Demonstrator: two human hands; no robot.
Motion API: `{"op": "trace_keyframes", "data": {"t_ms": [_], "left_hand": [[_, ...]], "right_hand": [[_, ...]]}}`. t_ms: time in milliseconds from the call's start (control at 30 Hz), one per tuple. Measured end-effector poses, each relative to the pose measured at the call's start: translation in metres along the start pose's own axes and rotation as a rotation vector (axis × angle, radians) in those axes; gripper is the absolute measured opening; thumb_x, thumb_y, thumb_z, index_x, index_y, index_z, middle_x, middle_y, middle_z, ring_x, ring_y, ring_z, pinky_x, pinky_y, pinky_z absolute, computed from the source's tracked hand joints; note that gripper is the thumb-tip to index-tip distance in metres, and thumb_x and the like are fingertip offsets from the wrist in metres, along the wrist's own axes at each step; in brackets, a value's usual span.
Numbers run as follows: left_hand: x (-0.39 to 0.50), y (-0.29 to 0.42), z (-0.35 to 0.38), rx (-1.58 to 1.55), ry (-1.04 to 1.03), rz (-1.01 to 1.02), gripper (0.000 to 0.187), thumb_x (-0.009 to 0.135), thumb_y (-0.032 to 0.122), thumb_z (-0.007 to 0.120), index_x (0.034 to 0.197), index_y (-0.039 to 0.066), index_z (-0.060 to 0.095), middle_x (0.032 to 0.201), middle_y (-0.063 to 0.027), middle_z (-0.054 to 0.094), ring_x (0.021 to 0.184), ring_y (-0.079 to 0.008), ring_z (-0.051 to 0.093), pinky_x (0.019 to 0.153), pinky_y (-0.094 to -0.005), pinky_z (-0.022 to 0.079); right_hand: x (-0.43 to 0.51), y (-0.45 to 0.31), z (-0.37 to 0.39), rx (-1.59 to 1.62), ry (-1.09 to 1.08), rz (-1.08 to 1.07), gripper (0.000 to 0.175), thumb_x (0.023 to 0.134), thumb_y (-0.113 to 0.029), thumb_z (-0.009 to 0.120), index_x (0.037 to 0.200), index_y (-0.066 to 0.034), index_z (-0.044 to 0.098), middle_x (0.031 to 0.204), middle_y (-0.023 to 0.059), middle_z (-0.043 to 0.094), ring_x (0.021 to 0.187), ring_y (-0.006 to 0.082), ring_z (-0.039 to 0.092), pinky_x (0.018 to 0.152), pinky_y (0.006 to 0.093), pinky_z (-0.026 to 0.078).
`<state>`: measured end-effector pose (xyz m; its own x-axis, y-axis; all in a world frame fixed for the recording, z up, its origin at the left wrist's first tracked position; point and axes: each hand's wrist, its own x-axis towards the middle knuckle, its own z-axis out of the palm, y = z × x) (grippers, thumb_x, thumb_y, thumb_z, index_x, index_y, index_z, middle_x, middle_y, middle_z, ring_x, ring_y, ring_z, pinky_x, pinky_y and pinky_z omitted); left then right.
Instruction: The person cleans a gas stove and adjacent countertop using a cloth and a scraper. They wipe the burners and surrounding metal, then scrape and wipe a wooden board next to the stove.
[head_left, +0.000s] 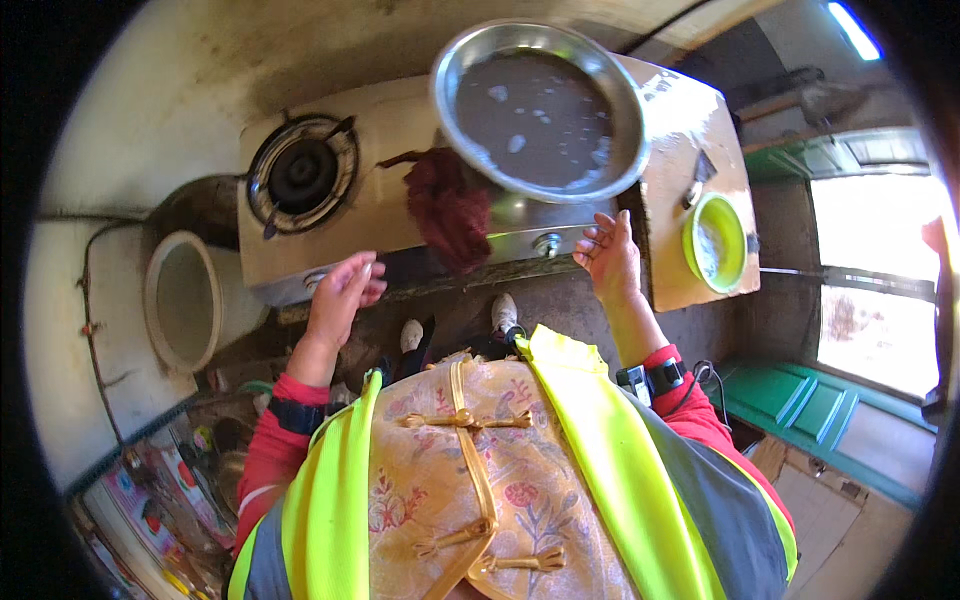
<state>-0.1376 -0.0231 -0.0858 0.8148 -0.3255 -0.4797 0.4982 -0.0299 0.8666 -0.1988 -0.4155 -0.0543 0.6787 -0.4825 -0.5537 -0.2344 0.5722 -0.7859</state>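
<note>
My left hand (343, 294) hovers in front of the gas stove (375, 165), near its left knob, with nothing in it and its fingers loosely curled apart. My right hand (613, 255) is raised by the stove's right knob (548, 244), also holding nothing, palm partly turned up. A large metal basin (450, 112) of dark water with bits of foam stands over the right side of the stove. Against its near left rim lies a dark red cloth (450, 206), which hangs over the stove's front edge.
A bare burner (302, 169) is at the stove's left. Right of the stove, a board-topped surface (671, 247) holds a green bowl (726, 277) and a scraper-like tool (700, 178). A pale bucket (217, 315) stands at the left. A green door (795, 397) and bright window are at the right.
</note>
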Motion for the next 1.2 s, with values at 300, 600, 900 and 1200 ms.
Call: {"op": "trace_keyframes", "data": {"t_ms": [300, 600, 900, 1200], "left_hand": [[0.117, 0.089, 0.15, -0.243, -0.145, -0.088, 0.037, 0.09, 0.032, 0.059, 0.117, 0.008, 0.052, 0.106, -0.0091, 0.06, 0.097, -0.024, 0.059, 0.075, -0.039, 0.053], [0.129, 0.068, 0.169, -0.314, -0.035, -0.181, 0.043, 0.087, 0.039, 0.06, 0.119, 0.011, 0.051, 0.109, -0.007, 0.061, 0.096, -0.0231, 0.06, 0.075, -0.0403, 0.054], [0.143, 0.063, 0.18, -0.418, -0.042, -0.195, 0.041, 0.085, 0.019, 0.059, 0.12, 0.002, 0.049, 0.116, -0.014, 0.058, 0.103, -0.0274, 0.057, 0.091, -0.0411, 0.049], [0.143, 0.062, 0.198, -0.493, 0.135, -0.073, 0.025, 0.069, -0.001, 0.057, 0.094, -0.002, 0.056, 0.09, -0.0092, 0.057, 0.083, -0.0239, 0.058, 0.075, -0.0366, 0.051]], "right_hand": [[0.06, -0.07, -0.026, -0.074, -0.235, 0.097, 0.05, 0.092, -0.047, 0.048, 0.131, -0.0161, 0.038, 0.105, 0.0114, 0.05, 0.08, 0.0247, 0.062, 0.063, 0.0385, 0.055], [0.059, -0.072, -0.04, -0.269, -0.233, 0.078, 0.066, 0.089, -0.046, 0.055, 0.137, -0.0069, 0.033, 0.112, 0.0098, 0.054, 0.078, 0.0175, 0.061, 0.064, 0.0332, 0.051], [0.083, -0.085, -0.022, -0.196, -0.378, 0.04, 0.057, 0.089, -0.045, 0.055, 0.131, -0.0098, 0.038, 0.111, 0.009, 0.052, 0.074, 0.0184, 0.059, 0.064, 0.034, 0.052], [0.136, -0.078, -0.001, -0.214, -0.138, 0.253, 0.024, 0.085, -0.013, 0.056, 0.101, 0.0042, 0.049, 0.082, 0.0143, 0.061, 0.066, 0.0249, 0.064, 0.052, 0.0347, 0.057]]}}
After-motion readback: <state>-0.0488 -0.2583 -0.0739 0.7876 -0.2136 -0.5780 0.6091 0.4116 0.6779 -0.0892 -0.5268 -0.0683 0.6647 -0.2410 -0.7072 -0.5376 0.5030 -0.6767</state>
